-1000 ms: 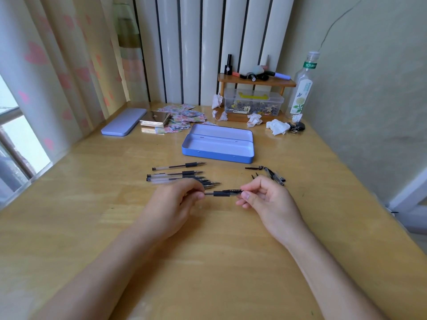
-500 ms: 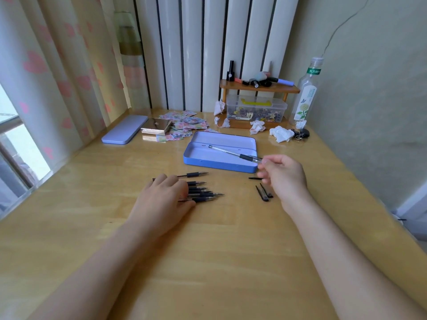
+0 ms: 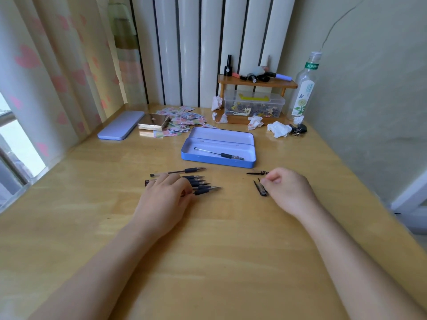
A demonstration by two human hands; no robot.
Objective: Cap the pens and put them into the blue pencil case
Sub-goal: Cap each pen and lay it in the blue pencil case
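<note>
blue pencil case (image 3: 217,160) holds 1 capped pen (image 3: 219,154); left hand (image 3: 163,202) flat on pens (image 3: 198,184), right hand (image 3: 288,190) curled, grip unclear.

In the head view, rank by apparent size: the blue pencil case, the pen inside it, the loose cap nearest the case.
1. blue pencil case, clearly largest.
2. pen lying inside it, shorter than the case.
3. loose cap beside the right hand, smallest.

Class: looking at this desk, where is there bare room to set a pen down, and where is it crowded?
Bare: the desk near the edge between the forearms; the strip between the pens and caps; most of the blue case beside its one pen. Crowded: the back, around the shelf, tissues and stickers.
</note>
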